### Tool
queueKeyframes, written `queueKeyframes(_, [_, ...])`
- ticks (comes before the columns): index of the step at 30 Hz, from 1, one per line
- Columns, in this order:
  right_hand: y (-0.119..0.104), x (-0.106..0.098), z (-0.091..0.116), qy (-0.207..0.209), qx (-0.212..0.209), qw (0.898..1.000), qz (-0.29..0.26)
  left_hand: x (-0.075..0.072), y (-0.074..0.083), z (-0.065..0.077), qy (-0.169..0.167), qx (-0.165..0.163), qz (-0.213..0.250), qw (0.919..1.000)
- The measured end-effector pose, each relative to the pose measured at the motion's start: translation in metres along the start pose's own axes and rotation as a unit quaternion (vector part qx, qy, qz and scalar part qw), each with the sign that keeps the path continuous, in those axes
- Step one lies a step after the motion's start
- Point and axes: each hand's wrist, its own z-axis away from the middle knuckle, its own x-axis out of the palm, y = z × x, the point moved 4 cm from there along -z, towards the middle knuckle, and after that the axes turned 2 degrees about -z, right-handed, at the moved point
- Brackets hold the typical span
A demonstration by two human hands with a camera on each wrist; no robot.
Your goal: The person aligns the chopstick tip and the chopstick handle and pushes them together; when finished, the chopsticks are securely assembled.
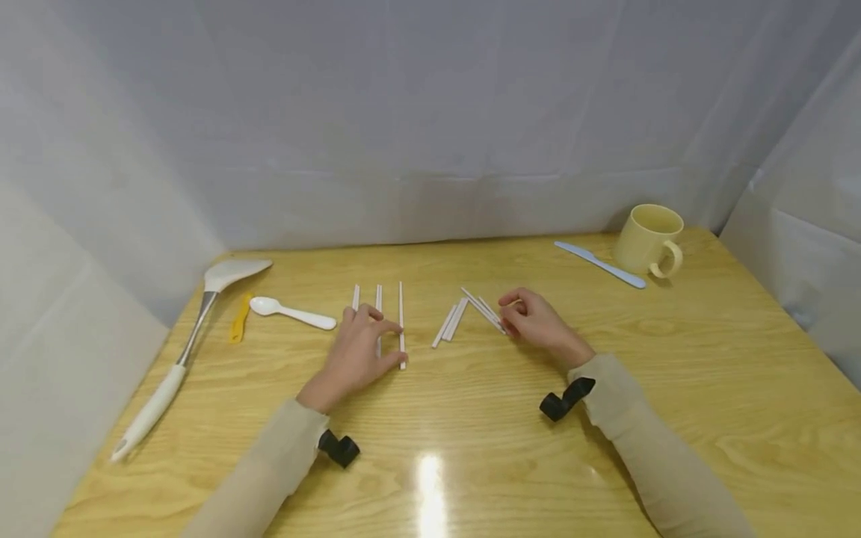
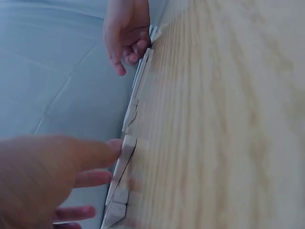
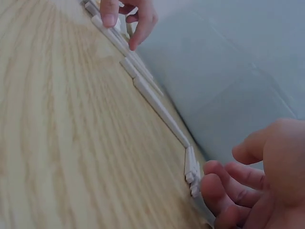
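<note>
In the head view my left hand [image 1: 359,347] lies over a row of thin white sticks [image 1: 379,295]. Its thumb and index finger, spread apart, touch the rightmost upright stick [image 1: 401,344] of that row; the palm hides parts of the others. To the right, shorter-looking white sticks [image 1: 455,321] lie slanted on the table. My right hand [image 1: 534,321] rests beside another slanted bunch of sticks [image 1: 479,306], fingers loosely curled. In the right wrist view, the right hand [image 3: 257,176] has nothing between thumb and fingers, close to stick ends [image 3: 190,176].
On the left lie a white spoon [image 1: 296,314], a small yellow tool [image 1: 239,320] and a long-handled white utensil [image 1: 164,388]. A light-blue knife [image 1: 599,264] and a yellow mug [image 1: 646,243] are at the back right. A pale curtain [image 1: 430,134] hangs behind the wooden table [image 1: 511,463].
</note>
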Motion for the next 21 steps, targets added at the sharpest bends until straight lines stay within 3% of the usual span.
queueKeyframes(6, [0.0044, 0.0012, 0.0002, 0.011, -0.042, 0.996, 0.076, 0.0008, -0.0039, 0.0009, -0.045, -0.019, -0.006, 0.9988])
queueKeyframes(10, [0.0044, 0.0018, 0.001, 0.018, -0.052, 0.994, 0.091, 0.0036, -0.0039, 0.0006, -0.068, -0.012, -0.009, 0.9976])
queueKeyframes(21, [-0.0005, 0.0088, 0.0027, 0.084, -0.04, 0.978, 0.185, 0.0015, -0.0032, 0.0024, -0.058, -0.012, -0.009, 0.9982])
